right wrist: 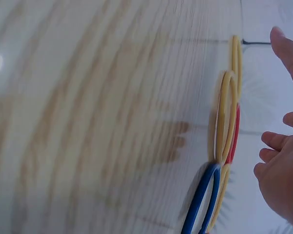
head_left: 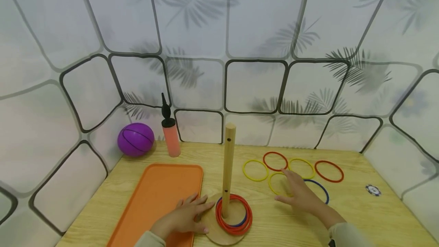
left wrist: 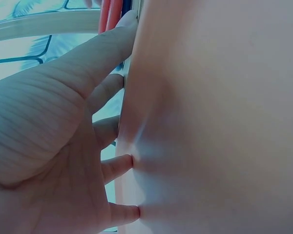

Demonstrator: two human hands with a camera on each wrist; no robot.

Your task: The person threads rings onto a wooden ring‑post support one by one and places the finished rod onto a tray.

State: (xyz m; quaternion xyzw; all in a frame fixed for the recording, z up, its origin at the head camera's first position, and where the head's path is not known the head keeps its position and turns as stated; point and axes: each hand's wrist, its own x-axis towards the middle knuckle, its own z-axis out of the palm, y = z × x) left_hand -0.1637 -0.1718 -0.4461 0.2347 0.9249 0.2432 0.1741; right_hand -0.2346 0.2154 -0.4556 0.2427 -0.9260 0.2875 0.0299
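Observation:
My left hand (head_left: 185, 216) rests with spread fingers over the right edge of an orange tray (head_left: 164, 186) and the rim of a round wooden base (head_left: 223, 240). In the left wrist view its fingertips (left wrist: 126, 162) touch the tray surface. A wooden post (head_left: 228, 163) stands upright on the base, with several red rings (head_left: 250, 216) and a blue ring (head_left: 240, 224) lying around its foot. My right hand (head_left: 302, 193), fingers loosely extended and holding nothing, is above the near yellow ring (head_left: 271, 188) and a blue ring (head_left: 327, 191). The right wrist view shows it raised off the tabletop.
Farther back lie two more yellow rings (head_left: 244, 171) and two red rings (head_left: 342, 172). A patterned chip (head_left: 373, 190) is at the right. A purple ball (head_left: 135, 139) and a pink hand pump (head_left: 171, 140) stand at back left. Patterned walls (head_left: 255, 87) enclose the wooden table (head_left: 284, 224).

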